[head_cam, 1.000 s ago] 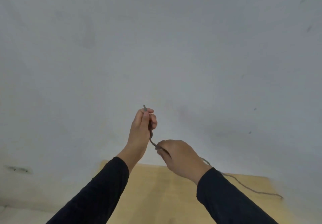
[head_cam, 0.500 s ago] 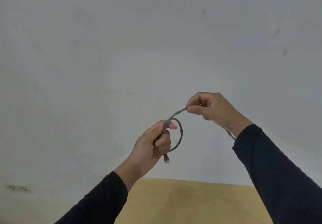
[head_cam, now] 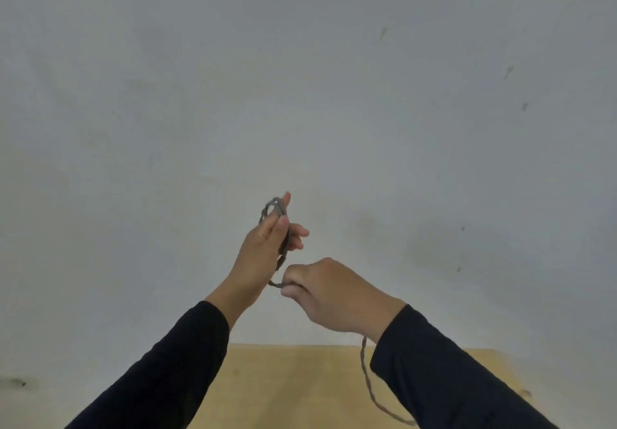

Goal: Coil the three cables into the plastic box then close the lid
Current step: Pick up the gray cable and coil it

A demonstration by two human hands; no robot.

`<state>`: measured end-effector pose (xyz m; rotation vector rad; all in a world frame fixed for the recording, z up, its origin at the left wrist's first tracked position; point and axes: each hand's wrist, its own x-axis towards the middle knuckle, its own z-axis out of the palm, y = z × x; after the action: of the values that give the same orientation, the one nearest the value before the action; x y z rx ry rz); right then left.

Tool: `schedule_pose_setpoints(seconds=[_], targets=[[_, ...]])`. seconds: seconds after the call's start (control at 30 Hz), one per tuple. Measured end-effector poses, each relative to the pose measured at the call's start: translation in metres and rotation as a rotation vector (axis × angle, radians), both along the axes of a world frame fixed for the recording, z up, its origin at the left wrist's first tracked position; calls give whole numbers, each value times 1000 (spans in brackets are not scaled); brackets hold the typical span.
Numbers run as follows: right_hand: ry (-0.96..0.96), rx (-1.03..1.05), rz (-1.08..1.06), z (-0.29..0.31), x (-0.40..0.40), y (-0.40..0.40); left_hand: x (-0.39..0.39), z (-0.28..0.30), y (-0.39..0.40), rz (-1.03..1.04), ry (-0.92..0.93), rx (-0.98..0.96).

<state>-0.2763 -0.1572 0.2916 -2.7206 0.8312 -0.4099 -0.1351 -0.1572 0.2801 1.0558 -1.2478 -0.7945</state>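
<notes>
A thin grey cable (head_cam: 282, 251) is held up in front of a pale wall by both hands. My left hand (head_cam: 263, 251) grips a small coil of it, whose loops stick out above the fingers. My right hand (head_cam: 329, 291), just below and to the right, pinches the cable where it leaves the coil. The loose tail of the cable (head_cam: 367, 382) hangs under my right wrist down toward the wooden table (head_cam: 293, 388). The plastic box and the other cables are out of view.
A grey-white wall (head_cam: 300, 94) fills most of the view. Only the far strip of the light wooden table shows at the bottom, between my dark sleeves.
My right hand came down from the upper right to just under my left hand, laying another turn of cable. My left hand rose and the coil now stands more upright.
</notes>
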Motion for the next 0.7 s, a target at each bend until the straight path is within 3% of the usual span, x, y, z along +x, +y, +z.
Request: schedule_pose_setpoints(seconds=[0.1, 0.2, 0.3, 0.43, 0.5, 0.57, 0.63, 0.7], targets=[[-160, 77, -77, 30, -21, -17, -9, -10, 18, -102, -178, 74], [-287, 172, -96, 51, -45, -36, -15, -21, 29, -238, -186, 90], [-477, 281, -42, 54, -53, -45, -23, -19, 34, -359, -4, 49], [-825, 344, -174, 32, -44, -52, -32, 12, 34, -593, 491, -11], [-755, 254, -285, 14, -33, -47, -30, 29, 28, -573, 606, -75], [-504, 185, -251, -10, -19, -32, -24, 42, 18, -449, 595, -133], [-278, 151, -154, -27, -9, -13, -13, 46, 7, -243, 454, -150], [-225, 149, -95, -26, -5, -3, -1, 40, 0, 4, 115, -125]])
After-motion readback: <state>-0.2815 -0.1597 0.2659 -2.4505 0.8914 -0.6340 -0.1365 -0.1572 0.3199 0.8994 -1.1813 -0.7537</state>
